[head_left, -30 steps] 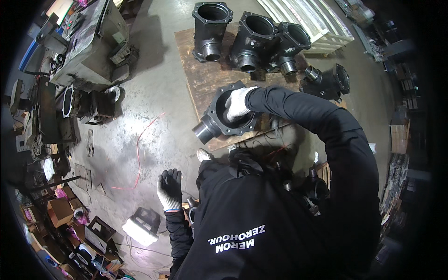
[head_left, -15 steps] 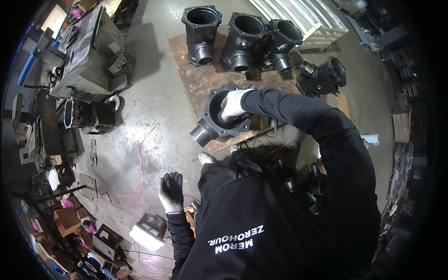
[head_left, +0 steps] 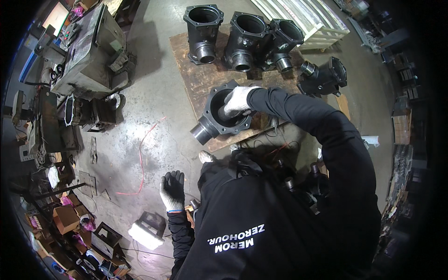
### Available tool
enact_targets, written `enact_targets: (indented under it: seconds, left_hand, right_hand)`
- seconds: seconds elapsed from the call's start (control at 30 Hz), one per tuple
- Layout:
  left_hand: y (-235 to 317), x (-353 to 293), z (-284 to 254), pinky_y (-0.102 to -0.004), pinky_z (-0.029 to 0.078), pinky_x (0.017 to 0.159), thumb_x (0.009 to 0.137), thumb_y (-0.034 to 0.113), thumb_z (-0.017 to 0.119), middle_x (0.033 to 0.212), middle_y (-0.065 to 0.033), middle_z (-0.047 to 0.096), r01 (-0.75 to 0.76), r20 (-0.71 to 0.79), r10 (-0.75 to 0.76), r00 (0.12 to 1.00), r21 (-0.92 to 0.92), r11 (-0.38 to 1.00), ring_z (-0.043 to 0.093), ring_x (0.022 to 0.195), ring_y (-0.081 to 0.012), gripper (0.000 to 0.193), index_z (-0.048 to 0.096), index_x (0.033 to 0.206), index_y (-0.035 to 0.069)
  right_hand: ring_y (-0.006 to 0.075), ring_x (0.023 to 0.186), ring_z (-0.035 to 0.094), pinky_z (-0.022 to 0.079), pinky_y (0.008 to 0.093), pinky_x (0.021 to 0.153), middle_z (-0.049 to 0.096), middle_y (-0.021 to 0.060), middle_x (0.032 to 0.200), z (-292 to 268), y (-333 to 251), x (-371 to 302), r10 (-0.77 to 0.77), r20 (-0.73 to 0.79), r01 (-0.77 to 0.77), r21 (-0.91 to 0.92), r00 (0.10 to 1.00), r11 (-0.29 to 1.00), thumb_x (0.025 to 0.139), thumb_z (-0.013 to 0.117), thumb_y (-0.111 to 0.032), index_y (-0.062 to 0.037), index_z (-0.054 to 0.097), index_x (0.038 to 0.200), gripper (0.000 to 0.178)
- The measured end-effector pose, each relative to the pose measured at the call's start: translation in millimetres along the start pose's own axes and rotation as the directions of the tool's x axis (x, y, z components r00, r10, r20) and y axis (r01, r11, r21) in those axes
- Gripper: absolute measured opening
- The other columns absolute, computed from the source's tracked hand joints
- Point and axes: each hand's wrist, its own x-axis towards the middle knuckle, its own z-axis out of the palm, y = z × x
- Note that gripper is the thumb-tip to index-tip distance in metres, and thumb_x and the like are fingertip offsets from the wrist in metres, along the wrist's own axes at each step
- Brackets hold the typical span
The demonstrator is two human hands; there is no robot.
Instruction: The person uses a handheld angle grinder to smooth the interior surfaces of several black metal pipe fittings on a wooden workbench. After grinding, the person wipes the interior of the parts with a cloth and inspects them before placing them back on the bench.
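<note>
A black cast metal housing (head_left: 237, 129) with a wide bolt-holed flange and a short round side spout stands on a wooden board (head_left: 201, 84). Gloved in white and grey, my right hand (head_left: 235, 103) reaches into its round opening near the right rim. The fingers are drawn together and curled down; anything they hold is hidden. Off to the lower left, my left hand (head_left: 172, 190) hangs in the air above the floor, fingers stretched out and holding nothing. Its glove has a dark grey coating and a white cuff.
Several similar black housings (head_left: 204, 35) stand along the board's far side, and one housing (head_left: 323, 78) lies at its right. A bright work lamp (head_left: 145, 235) sits on the floor at lower left. A red cord (head_left: 141, 163) crosses the floor. Machinery (head_left: 88, 56) fills the upper left.
My right hand has shifted slightly within the housing's opening, its wrist a little to the right. The left hand has barely moved.
</note>
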Motion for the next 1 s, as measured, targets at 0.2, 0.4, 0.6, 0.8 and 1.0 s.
enact_targets:
  seconds: [0.2,0.4,0.6,0.8,1.0]
  left_hand:
    - [5.4,-2.8,4.4,-0.0535,0.039,0.114,0.103,0.033,0.054,0.117,-0.0133,0.068,-0.009,-0.042,0.009,0.999,-0.017,1.0,0.06,0.117,-0.0328,0.032,0.065,0.111,0.004]
    - [2.5,-3.9,6.6,-0.0534,0.041,0.113,0.104,0.032,0.053,0.113,-0.0141,0.069,0.005,-0.042,-0.006,0.999,-0.036,0.999,0.062,0.114,-0.0334,0.032,0.066,0.11,0.003]
    - [-1.2,1.3,10.9,-0.0546,0.039,0.115,0.104,0.031,0.053,0.115,-0.0146,0.069,0.024,-0.039,-0.025,0.999,-0.016,1.0,0.061,0.116,-0.0342,0.032,0.065,0.111,0.003]
    - [-0.9,1.0,8.9,-0.0543,0.04,0.114,0.105,0.032,0.052,0.115,-0.0153,0.069,0.01,-0.04,-0.01,0.999,-0.012,1.0,0.061,0.116,-0.0342,0.032,0.065,0.111,0.003]
    - [-8.7,4.9,7.6,-0.0543,0.038,0.115,0.105,0.032,0.05,0.116,-0.0174,0.066,0.03,-0.047,-0.033,0.998,-0.054,0.998,0.058,0.118,-0.037,0.032,0.061,0.114,0.003]
  right_hand:
    - [0.0158,0.084,0.07,0.058,0.0283,0.067,0.073,0.011,0.112,-4.8,8.4,-7.6,-0.008,-0.012,0.009,0.075,1.0,0.997,0.074,0.08,-0.039,-0.008,0.066,0.135,0.07]
    - [0.0197,0.068,0.067,0.054,0.032,0.059,0.074,0.0094,0.094,-17.9,19.4,-17.7,-0.084,-0.1,0.101,0.185,0.991,0.978,0.079,0.075,-0.039,-0.0081,0.077,0.098,0.036]
    - [0.0196,0.064,0.066,0.054,0.0331,0.054,0.074,0.0102,0.089,1.8,18.0,-2.6,-0.025,-0.146,0.054,0.199,0.989,0.978,0.078,0.075,-0.037,-0.0057,0.077,0.097,0.036]
    - [0.0196,0.066,0.066,0.055,0.0331,0.057,0.073,0.009,0.088,-0.8,28.2,-2.2,-0.099,-0.175,0.133,0.198,0.98,0.971,0.078,0.074,-0.036,-0.0071,0.077,0.097,0.034]
    - [0.0187,0.069,0.066,0.054,0.0321,0.058,0.07,0.0065,0.087,-11.8,33.9,-3.2,-0.109,-0.183,0.152,0.235,0.977,0.96,0.079,0.073,-0.034,-0.0095,0.076,0.096,0.03]
